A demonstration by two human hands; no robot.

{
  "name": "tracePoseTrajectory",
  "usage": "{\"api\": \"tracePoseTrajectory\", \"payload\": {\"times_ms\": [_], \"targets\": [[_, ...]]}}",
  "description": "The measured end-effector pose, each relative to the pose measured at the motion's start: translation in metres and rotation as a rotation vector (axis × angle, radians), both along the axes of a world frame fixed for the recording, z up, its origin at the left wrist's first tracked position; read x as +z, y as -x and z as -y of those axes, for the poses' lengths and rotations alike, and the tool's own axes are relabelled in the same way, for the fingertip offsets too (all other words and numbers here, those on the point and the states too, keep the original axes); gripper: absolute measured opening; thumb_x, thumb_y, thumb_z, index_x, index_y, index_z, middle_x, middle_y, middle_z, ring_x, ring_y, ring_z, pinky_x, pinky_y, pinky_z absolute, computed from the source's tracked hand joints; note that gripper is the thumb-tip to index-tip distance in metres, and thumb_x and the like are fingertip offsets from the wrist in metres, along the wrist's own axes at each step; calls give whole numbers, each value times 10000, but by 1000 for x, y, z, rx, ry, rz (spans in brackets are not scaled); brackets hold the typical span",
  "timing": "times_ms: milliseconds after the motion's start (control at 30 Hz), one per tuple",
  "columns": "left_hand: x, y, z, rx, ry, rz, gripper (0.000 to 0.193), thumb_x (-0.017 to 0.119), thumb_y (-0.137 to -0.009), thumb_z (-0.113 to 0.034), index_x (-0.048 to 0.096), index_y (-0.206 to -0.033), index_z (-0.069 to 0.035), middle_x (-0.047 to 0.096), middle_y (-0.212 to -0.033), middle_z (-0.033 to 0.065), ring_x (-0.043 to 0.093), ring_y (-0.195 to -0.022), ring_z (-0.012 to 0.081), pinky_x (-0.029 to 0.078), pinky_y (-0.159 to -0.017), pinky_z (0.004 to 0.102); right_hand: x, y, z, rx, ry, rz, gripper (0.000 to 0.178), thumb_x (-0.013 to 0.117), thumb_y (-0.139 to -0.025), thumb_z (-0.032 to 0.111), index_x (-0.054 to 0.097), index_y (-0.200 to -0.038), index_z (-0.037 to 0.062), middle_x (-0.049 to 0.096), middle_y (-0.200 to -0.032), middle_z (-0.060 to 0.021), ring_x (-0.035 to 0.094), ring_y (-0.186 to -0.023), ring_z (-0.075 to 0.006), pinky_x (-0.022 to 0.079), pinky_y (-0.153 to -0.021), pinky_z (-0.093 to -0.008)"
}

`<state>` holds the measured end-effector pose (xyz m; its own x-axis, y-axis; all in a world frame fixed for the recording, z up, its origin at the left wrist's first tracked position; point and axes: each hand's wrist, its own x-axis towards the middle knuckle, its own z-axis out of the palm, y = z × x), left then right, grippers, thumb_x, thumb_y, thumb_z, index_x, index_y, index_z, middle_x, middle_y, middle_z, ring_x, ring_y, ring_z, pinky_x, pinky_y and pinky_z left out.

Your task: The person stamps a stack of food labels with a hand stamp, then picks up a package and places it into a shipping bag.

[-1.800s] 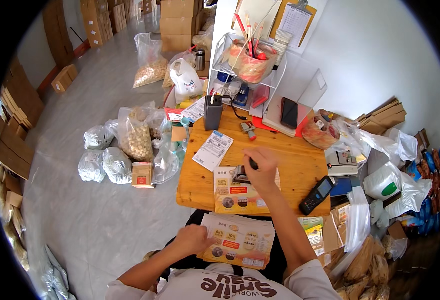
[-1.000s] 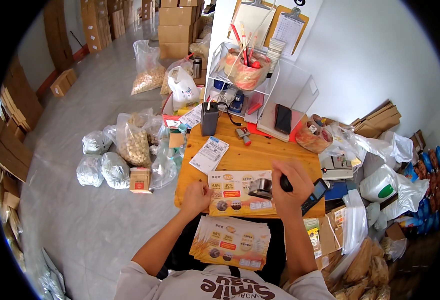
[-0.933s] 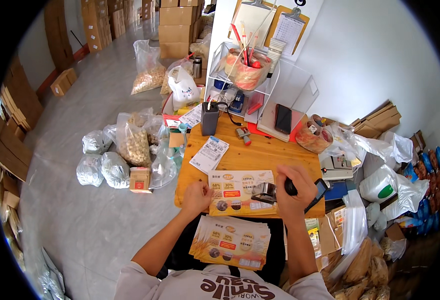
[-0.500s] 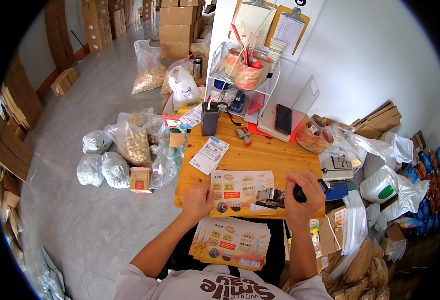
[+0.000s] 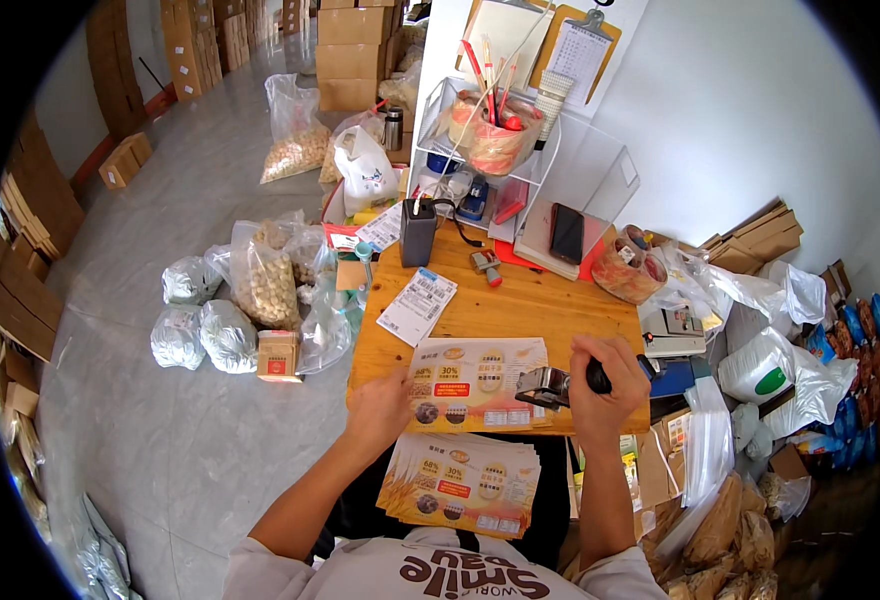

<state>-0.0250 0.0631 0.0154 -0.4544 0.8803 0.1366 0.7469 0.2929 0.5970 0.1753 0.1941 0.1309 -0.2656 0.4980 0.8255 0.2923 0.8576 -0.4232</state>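
My right hand point(image 5: 606, 388) is wrapped round the black handle of a metal hand stamp point(image 5: 544, 387). Its metal frame lies tilted on its side over the right part of a printed yellow-and-orange sheet point(image 5: 480, 375) on the table. At the sheet's left edge, my left hand point(image 5: 380, 402) is closed on that edge, with its thumb and fingertips partly hidden. On my lap, just below the table's front edge, rests a fanned stack of similar printed sheets point(image 5: 460, 484).
The wooden table point(image 5: 530, 310) also bears a shipping label sheet point(image 5: 418, 305), a dark power bank point(image 5: 418, 235), a small red-and-grey stamp point(image 5: 486, 267) and a phone point(image 5: 567, 234). Tape rolls point(image 5: 628, 272) stand at the right. Filled plastic bags point(image 5: 265, 285) sit on the floor at left.
My left hand has shifted slightly left and down, and the sheet's left side has moved left with it. My right hand, still holding the stamp, has barely moved.
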Motion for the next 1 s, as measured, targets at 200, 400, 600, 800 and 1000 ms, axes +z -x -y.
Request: {"api": "tracePoseTrajectory", "payload": {"times_ms": [200, 400, 600, 800, 1000], "targets": [[-38, -8, 39, -49, -86, 625, 75, 543, -827, -59, 584, -824, 4, 632, -729, 199, 602, -655, 383, 455, -584, 457, -9, 22, -14, 11, -112, 30, 173, 653, -669, -95, 665, -816, -4, 628, -724, -121, 609, -643, -247, 458, -573, -314], [-46, -35, 78, -192, 362, 251, 244, 646, -815, -269, 645, -803, -25, 645, -699, 163, 637, -670, 333, 502, -604, 395, -52, 65, -33, 129, -38, 65, 174, 647, -678, -95, 664, -812, 14, 614, -722, -118, 592, -647, -248, 439, -577, -311], [-5, -11, 60, -138, 320, 83, 260, 658, -818, -264, 649, -701, -33, 646, -695, 155, 630, -603, 292, 485, -551, 384, -90, 91, -37, 201, 33, 134, 171, 655, -674, -50, 663, -820, 38, 556, -688, -97, 563, -619, -264, 450, -543, -345], [43, 5, 17, -232, -64, 1004, 303, 638, -868, -320, 647, -847, -18, 627, -633, 33, 587, -552, 117, 442, -491, 248, -109, 93, -35, 179, 37, 55, 192, 642, -681, -70, 670, -836, 39, 559, -684, -96, 554, -601, -267, 447, -533, -345], [146, -37, 47, -1311, 79, 1798, 249, 602, -911, -275, 590, -957, -31, 572, -715, -10, 546, -593, 46, 405, -483, 191, -38, 70, -14, 140, -9, -79, 181, 614, -720, -124, 653, -845, 0, 649, -757, -100, 614, -657, -209, 473, -607, -269]]}}
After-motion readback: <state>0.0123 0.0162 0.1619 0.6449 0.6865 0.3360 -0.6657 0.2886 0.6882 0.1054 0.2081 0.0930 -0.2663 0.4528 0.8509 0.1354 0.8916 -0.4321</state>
